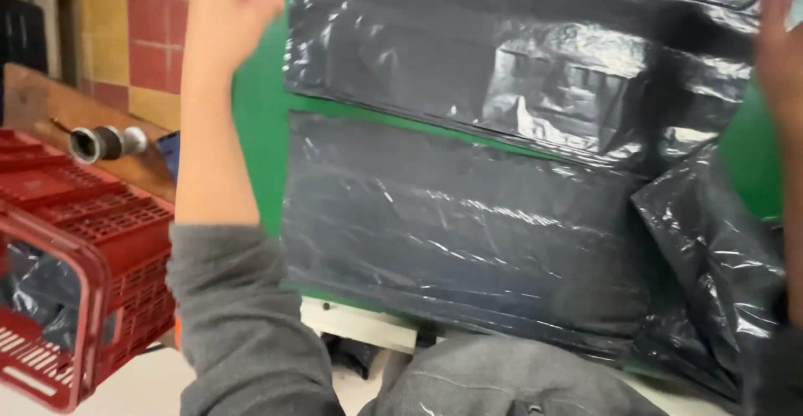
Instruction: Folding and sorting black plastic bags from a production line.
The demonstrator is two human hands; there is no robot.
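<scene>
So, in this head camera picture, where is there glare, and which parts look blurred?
Head view: bright glare streaks run across the black plastic sheet, strongest on its crumpled upper fold; the left hand and right hand are smeared by motion blur at the top edge; the red crate is soft but readable; lighting is even, without hard shadows.

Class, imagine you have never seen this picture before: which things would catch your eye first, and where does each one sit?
First comes the shiny black plastic sheet, spread over a green surface and filling the middle and right of the view. The left hand is raised at the sheet's upper left corner, while the right hand shows only at the right edge. At lower left a red plastic crate lies tipped on its side.
</scene>
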